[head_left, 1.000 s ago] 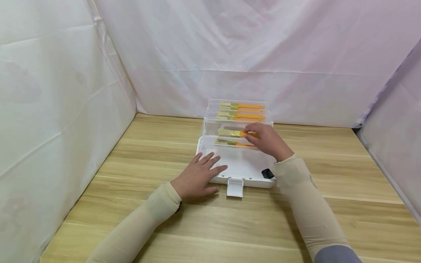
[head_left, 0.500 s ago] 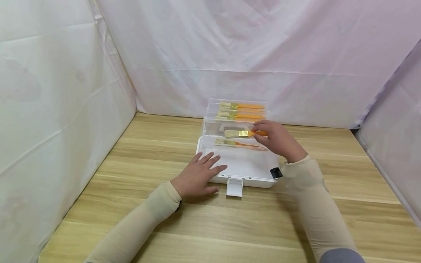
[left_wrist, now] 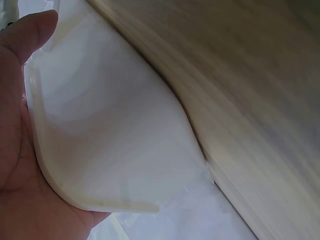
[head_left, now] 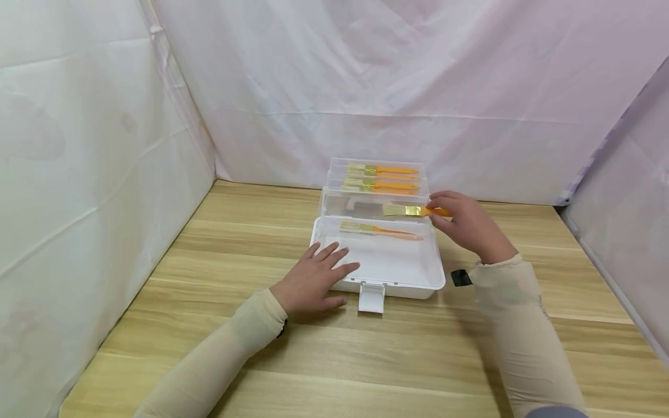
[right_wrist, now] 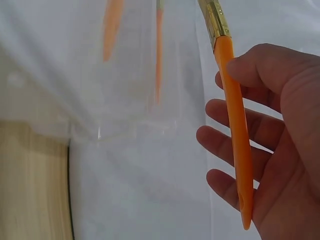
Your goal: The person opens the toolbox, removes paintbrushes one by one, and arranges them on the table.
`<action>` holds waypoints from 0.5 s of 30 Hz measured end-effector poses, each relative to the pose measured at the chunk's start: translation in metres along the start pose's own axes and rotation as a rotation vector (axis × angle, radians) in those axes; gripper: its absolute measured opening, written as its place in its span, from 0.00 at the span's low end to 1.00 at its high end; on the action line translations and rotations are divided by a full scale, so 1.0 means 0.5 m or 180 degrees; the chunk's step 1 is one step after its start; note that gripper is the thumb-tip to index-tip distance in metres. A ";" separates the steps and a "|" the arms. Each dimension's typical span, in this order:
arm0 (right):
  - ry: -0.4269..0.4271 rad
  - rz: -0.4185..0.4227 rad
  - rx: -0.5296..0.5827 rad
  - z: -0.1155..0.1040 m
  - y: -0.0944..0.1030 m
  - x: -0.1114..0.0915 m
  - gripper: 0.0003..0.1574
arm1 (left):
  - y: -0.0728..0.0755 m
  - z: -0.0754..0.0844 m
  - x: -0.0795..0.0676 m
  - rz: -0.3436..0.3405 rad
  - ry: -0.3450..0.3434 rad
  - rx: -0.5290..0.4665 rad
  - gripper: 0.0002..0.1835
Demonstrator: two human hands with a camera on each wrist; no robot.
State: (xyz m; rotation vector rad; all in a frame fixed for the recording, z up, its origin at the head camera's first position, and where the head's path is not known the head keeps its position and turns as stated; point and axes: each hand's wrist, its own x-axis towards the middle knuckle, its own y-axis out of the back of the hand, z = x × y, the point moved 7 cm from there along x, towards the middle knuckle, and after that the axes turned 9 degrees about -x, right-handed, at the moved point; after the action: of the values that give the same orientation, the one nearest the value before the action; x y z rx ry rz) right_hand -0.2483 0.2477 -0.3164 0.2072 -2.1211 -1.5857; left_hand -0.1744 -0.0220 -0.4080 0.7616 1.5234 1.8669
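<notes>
A white storage box (head_left: 387,261) lies open on the table, its front latch (head_left: 371,298) folded down. My left hand (head_left: 316,281) rests with spread fingers on the box's front left corner; in the left wrist view its palm is against the box wall (left_wrist: 115,130). Between thumb and fingers, my right hand (head_left: 467,226) pinches the orange handle of a paintbrush (head_left: 413,211), held above the box's back right, bristles pointing left. The right wrist view shows that handle (right_wrist: 235,115) lying across the fingers. One more paintbrush (head_left: 381,230) lies in the clear tray at the back of the box.
Behind the box rise clear tiered trays (head_left: 334,168) holding several orange-handled paintbrushes (head_left: 381,186). White cloth (head_left: 387,75) hangs at the back and on both sides. Wood-grain table (head_left: 251,226) surrounds the box.
My right hand has moved to the right, carrying the paintbrush away from above the tray. The left hand has stayed on the box corner.
</notes>
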 end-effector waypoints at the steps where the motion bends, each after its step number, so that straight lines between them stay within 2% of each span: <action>1: -0.0011 0.0023 0.0010 0.008 0.002 -0.004 0.14 | 0.000 0.000 0.000 -0.0002 0.0000 0.0003 0.39; 15: -0.0514 0.0140 0.0148 0.155 0.005 -0.055 0.16 | -0.003 0.001 -0.001 0.0000 -0.0013 0.0012 0.39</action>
State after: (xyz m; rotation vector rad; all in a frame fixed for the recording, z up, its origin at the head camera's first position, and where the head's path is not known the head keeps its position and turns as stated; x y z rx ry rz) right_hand -0.2597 0.3261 -0.3384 0.0484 -2.2698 -1.5761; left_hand -0.1738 -0.0217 -0.4094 0.7667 1.5249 1.8619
